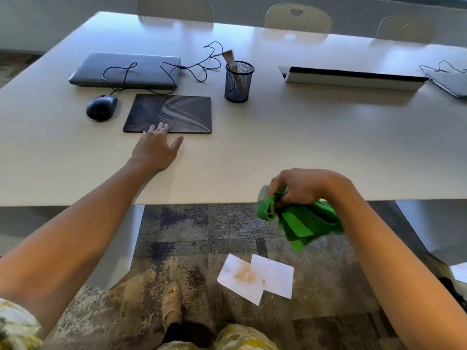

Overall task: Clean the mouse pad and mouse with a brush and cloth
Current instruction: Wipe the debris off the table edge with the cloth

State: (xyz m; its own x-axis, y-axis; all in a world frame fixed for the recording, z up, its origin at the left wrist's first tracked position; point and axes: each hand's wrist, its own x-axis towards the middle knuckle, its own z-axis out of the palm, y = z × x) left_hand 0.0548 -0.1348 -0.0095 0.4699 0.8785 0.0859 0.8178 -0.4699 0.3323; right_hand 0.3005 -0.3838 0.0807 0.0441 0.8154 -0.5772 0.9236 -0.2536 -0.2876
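Fingers (158,128) of the left hand (154,145) are lying straight, pinning the mouse pad (174,109), while the right hand (300,186) is gripping the bunched cloth (303,223); wiping should be running away from that anchor.

An office meeting room: a long pale bench (278,137) with chairs (298,18) along the far side, closed laptops (126,69), a mesh pen cup (238,82), patterned carpet (202,231).

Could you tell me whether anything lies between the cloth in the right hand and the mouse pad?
Nothing visible does: bare table separates the green cloth, gripped by the right hand, from the mouse pad; only the left hand's fingers rest on the pad's near edge.
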